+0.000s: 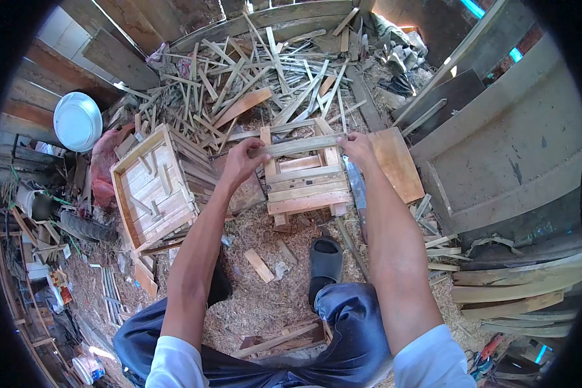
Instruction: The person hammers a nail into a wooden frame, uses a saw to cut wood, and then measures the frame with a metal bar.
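Note:
A narrow wooden slat (301, 146) lies across the upper part of a small slatted wooden frame (307, 187). My left hand (242, 161) grips the slat's left end with its fingers wrapped round it. At the slat's right end, my right hand (357, 150) pinches it between thumb and fingers. Several slats are fixed across the frame below the held one, and a gap shows between them. A hand saw (355, 187) rests just right of the frame, partly under my right forearm.
A wooden crate (155, 187) stands at left, with small wood pieces inside. Behind the frame is a heap of scrap sticks (239, 84). A brown board (394, 165) lies at right, near stacked curved planks (517, 284). Sawdust covers the ground around a sandalled foot (325, 258).

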Available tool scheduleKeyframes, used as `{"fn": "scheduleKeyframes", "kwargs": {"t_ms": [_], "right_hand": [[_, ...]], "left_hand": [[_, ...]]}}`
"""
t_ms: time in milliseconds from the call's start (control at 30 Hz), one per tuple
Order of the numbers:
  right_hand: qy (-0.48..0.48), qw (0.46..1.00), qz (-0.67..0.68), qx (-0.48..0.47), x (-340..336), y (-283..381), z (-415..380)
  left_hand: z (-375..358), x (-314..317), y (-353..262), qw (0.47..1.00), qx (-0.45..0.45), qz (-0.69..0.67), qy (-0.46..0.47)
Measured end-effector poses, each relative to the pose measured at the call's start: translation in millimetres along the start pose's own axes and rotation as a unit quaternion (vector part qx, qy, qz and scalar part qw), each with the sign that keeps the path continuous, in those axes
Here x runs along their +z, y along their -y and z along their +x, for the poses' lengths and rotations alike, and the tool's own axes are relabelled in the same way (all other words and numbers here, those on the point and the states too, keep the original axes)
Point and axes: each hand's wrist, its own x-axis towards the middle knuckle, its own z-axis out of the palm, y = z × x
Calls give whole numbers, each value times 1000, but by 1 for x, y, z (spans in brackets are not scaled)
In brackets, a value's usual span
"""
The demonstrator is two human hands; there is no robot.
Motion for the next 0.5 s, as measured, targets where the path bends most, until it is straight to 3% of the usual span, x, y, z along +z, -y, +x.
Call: {"fn": "scheduleKeyframes", "kwargs": {"t_ms": [100,200,400,500], "right_hand": [[-50,996,40,-60,13,-17,16],[-30,989,144,-7,0,22,-29],[-81,984,121,-107,13,-13,14],[-93,982,141,-85,12,-12,10]], "left_hand": [[5,-4,3,999,32,33,-5],[4,-3,6,994,79,72,-4],[-7,1,7,989,120,84,3],[-10,1,9,987,97,126,-6]]}}
